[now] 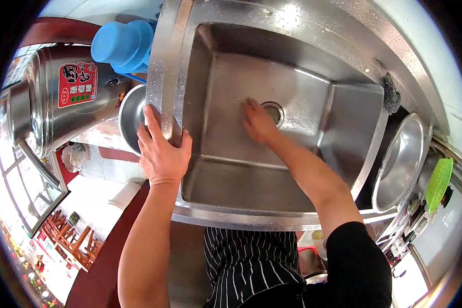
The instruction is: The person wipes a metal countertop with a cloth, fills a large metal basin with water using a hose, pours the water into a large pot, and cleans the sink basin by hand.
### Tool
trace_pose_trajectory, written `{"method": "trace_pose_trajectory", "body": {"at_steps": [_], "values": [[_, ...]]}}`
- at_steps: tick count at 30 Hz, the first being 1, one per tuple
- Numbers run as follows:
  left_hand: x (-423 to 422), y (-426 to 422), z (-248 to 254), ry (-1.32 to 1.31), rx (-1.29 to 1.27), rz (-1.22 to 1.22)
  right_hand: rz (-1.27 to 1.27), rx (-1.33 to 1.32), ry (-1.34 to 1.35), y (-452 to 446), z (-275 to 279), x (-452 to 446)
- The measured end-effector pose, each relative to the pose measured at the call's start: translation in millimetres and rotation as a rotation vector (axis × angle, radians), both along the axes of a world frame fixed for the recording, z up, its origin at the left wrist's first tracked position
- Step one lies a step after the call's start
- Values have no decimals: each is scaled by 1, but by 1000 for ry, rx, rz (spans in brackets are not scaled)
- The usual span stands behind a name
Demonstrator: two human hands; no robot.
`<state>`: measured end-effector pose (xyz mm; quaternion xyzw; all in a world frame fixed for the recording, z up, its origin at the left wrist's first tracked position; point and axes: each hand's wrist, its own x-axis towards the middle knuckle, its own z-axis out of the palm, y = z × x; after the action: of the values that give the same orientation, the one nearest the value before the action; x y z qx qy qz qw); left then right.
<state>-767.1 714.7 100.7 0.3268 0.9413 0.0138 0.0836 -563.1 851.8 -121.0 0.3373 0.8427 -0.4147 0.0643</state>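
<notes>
My left hand (161,154) rests on the left rim of a steel sink (231,138), fingers spread, thumb against the edge, holding nothing. Down inside the basin, my right hand (258,122) touches or hovers just over the bottom, immediately left of the round drain (273,113). Its fingers point up and to the left; they are slightly blurred, and whatever may lie under them is too small to make out. The basin's bottom looks wet and shiny around the drain.
A dark scouring pad (391,94) sits at the sink's right corner, above a large steel bowl (401,163). On the left are a blue plastic container (122,47), a steel bowl (131,119) and a big metal canister (69,128). A green basket (439,185) is far right.
</notes>
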Motion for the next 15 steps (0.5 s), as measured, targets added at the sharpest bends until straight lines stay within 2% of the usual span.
{"method": "trace_pose_trajectory", "body": {"at_steps": [2, 3, 5, 6, 8, 10, 12, 13, 15], "values": [[0, 0, -1, -20, 28, -9, 44, 217, 138, 21, -2, -37], [0, 1, -1, -17, 29, -11, 43, 218, 140, 31, 0, -59], [1, 1, 1, -17, -2, -4, 82, 280, -175, 45, -1, -94], [0, 1, 0, -14, 0, -7, 78, 282, -174, 42, -2, -98], [-1, -1, -2, -30, 37, -16, 350, 393, -294, 29, -6, -92], [0, 0, -1, -27, 38, -29, 451, 519, -227, 7, -16, -51], [-1, 0, 1, -22, 33, -35, 428, 424, -108, -9, -15, 11], [0, 1, 3, -48, 19, -12, 273, 227, -96, -12, -15, 42], [0, 1, 4, -74, 35, 0, 201, 103, -251, -7, -1, 90]]}}
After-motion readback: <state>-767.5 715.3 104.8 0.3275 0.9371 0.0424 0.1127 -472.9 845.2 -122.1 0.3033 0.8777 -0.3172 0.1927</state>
